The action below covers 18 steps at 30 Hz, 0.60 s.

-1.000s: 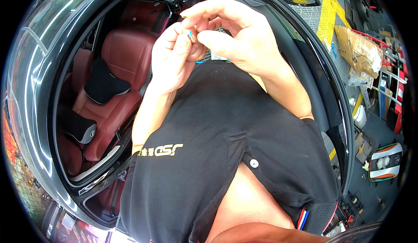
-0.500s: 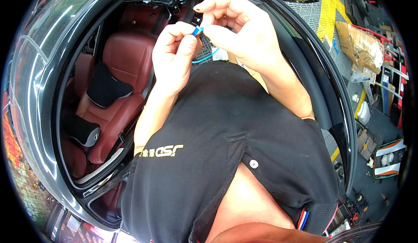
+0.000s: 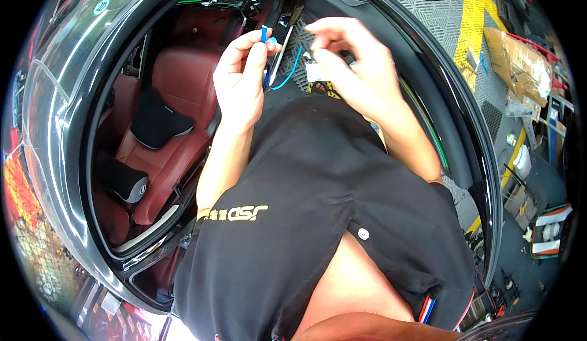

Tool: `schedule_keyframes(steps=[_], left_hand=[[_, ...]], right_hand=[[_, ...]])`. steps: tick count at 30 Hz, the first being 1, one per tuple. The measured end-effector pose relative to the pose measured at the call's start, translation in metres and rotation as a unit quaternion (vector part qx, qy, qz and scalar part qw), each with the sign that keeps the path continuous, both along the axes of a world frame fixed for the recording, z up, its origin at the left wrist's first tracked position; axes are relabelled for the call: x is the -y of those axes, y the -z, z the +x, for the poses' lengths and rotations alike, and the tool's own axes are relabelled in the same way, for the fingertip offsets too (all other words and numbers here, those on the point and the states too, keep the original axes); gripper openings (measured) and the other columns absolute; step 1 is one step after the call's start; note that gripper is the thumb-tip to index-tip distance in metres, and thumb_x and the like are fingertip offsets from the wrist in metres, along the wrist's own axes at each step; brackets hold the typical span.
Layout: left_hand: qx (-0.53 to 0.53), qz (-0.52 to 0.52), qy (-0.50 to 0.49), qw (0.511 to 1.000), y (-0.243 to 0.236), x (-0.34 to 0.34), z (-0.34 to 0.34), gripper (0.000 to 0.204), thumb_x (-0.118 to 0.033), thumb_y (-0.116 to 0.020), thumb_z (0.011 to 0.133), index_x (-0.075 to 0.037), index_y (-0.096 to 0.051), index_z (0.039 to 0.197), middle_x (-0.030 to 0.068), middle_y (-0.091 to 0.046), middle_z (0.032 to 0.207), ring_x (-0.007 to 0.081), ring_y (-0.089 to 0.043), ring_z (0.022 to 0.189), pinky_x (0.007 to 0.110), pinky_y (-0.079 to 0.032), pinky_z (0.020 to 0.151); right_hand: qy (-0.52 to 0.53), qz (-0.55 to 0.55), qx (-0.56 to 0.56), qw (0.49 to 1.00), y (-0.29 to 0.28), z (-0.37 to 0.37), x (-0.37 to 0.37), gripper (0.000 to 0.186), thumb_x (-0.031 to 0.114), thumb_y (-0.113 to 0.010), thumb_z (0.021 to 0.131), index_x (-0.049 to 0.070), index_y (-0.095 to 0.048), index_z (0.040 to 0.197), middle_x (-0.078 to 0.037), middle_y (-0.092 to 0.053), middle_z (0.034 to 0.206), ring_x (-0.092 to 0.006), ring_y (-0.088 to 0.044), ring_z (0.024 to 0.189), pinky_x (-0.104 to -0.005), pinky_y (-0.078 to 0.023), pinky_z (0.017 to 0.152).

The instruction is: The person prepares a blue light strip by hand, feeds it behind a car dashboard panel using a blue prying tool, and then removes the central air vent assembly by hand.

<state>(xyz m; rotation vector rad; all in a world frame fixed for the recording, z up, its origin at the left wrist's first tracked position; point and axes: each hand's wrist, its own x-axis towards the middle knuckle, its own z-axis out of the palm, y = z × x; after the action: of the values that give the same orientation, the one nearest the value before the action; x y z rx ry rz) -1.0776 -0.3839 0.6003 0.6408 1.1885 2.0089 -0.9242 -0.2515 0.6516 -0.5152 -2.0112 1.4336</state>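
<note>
My left hand (image 3: 241,66) pinches a small blue strip (image 3: 264,34) between thumb and fingertips. Beside those fingertips a lighter blue end (image 3: 273,40) sticks out; whether it belongs to the same piece is too small to tell. My right hand (image 3: 358,66) hovers to the right, its thumb and bent fingers apart, slightly blurred, with nothing visible between them. Below and between the hands hangs a thin bright blue cable (image 3: 294,72); I cannot make out where its upper and lower ends lead.
I stand in a car's open doorway, a dark door panel (image 3: 422,90) to my right. A red leather seat (image 3: 183,78) with black cushions (image 3: 160,119) lies left. Beyond the door are a torn cardboard box (image 3: 520,66), yellow floor markings (image 3: 468,23) and an orange-white case (image 3: 550,231).
My right hand has come away from the blue strip and moved right and slightly down. My left hand still holds the strip, which now points upward. More of the blue cable shows.
</note>
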Motion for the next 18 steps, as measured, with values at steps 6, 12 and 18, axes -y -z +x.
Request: schedule_keyframes(steps=[6,12,18], left_hand=[[-0.041,-0.118,0.003,0.992,0.020,-0.011,-0.020,0.021,-0.004,-0.061,0.106,0.003,-0.066,0.124,0.0093,-0.073,0.108,0.0157,-0.072,0.100,0.030,-0.057,0.094],[-0.001,-0.175,0.167,0.970,0.039,-0.057,-0.045,0.023,-0.003,-0.061,0.105,0.005,-0.063,0.127,0.0120,-0.071,0.110,0.0220,-0.072,0.105,0.037,-0.061,0.094],[0.059,-0.206,0.247,0.945,0.060,-0.090,-0.066,0.026,-0.003,-0.065,0.103,0.004,-0.064,0.127,0.0147,-0.072,0.112,0.0224,-0.073,0.105,0.037,-0.060,0.098]], right_hand=[[-0.038,0.216,-0.123,0.968,-0.086,0.039,-0.017,0.029,-0.006,-0.065,0.087,0.002,-0.067,0.115,-0.011,-0.064,0.106,-0.0260,-0.063,0.091,-0.0419,-0.051,0.085],[0.023,0.223,-0.083,0.971,-0.129,0.065,-0.025,0.021,0.022,-0.074,0.092,0.025,-0.065,0.111,0.008,-0.059,0.109,-0.0231,-0.055,0.100,-0.0487,-0.041,0.085],[0.167,0.221,-0.018,0.961,-0.048,0.065,0.006,0.023,0.007,-0.063,0.090,0.001,-0.066,0.112,-0.010,-0.065,0.097,-0.0265,-0.062,0.089,-0.0423,-0.050,0.076]])
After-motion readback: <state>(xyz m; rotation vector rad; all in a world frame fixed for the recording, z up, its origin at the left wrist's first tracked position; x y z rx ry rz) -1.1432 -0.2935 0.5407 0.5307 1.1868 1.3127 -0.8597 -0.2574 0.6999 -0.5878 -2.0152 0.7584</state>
